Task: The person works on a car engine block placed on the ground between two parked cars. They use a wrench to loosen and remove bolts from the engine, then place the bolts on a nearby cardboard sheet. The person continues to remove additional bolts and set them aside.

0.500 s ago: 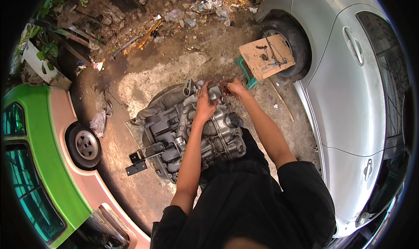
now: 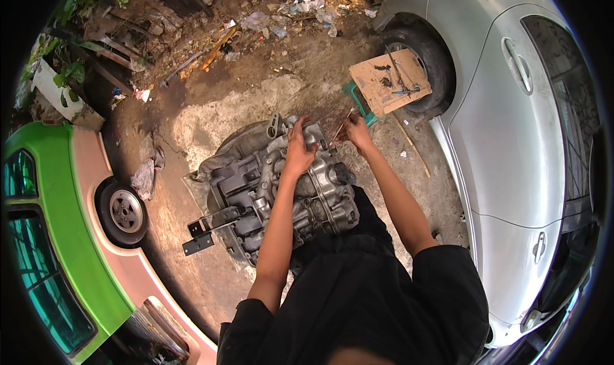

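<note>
A grey metal engine or gearbox assembly [image 2: 246, 195] lies on the ground before me, with a black bracket [image 2: 197, 243] at its lower left. My left hand [image 2: 299, 149] grips a cast metal part [image 2: 313, 133] at the top of the assembly, fingers curled over it. My right hand [image 2: 357, 133], just right of that part, is closed on a thin metal tool [image 2: 339, 129] held at a slant beside the assembly. Its tip is too small to make out.
A board [image 2: 364, 77] bearing tools rests on a green stool [image 2: 358, 101] by a silver car [image 2: 486, 160]. A green and pink vehicle [image 2: 64, 192] stands at left, near a crumpled cloth [image 2: 146, 176]. Debris [image 2: 256, 21] lines the back; a stick [image 2: 416, 149] lies right.
My right hand has moved a little to the right, bringing the thin tool out beside the assembly. My left hand stays on the top part.
</note>
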Action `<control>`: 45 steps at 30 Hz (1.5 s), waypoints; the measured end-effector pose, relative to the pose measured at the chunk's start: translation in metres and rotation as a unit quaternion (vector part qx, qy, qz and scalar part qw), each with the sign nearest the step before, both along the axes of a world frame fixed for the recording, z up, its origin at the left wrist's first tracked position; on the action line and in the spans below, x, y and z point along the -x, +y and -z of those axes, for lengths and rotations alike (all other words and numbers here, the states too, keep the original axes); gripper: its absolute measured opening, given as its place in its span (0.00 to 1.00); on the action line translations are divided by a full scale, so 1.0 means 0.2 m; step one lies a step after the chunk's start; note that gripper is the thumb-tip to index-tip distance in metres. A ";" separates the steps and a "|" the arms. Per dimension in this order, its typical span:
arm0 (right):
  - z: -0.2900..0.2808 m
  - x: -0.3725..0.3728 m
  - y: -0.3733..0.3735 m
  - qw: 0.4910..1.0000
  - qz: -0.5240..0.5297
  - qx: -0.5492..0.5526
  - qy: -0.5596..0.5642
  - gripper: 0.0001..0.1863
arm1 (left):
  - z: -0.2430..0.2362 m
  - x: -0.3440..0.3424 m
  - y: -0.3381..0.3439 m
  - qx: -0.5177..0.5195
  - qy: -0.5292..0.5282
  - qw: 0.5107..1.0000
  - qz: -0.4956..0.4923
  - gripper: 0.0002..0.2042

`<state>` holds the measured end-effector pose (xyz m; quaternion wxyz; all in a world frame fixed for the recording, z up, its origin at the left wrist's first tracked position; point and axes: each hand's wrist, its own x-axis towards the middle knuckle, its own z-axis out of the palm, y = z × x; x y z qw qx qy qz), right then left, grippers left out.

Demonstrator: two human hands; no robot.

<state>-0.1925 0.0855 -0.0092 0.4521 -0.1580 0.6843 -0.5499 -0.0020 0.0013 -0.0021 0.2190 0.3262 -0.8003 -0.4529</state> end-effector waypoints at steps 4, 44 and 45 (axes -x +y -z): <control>-0.06 0.00 0.07 0.998 0.034 0.048 -0.008 0.13 | 0.00 0.00 0.00 -0.008 -0.013 1.000 -0.005 0.39; -0.22 -0.64 0.43 0.930 -0.097 0.047 0.351 0.24 | -0.01 0.00 0.00 -0.017 0.009 1.000 0.000 0.39; -0.23 -0.63 0.43 0.933 -0.101 0.044 0.343 0.24 | -0.01 0.00 0.00 -0.017 0.010 1.000 -0.001 0.39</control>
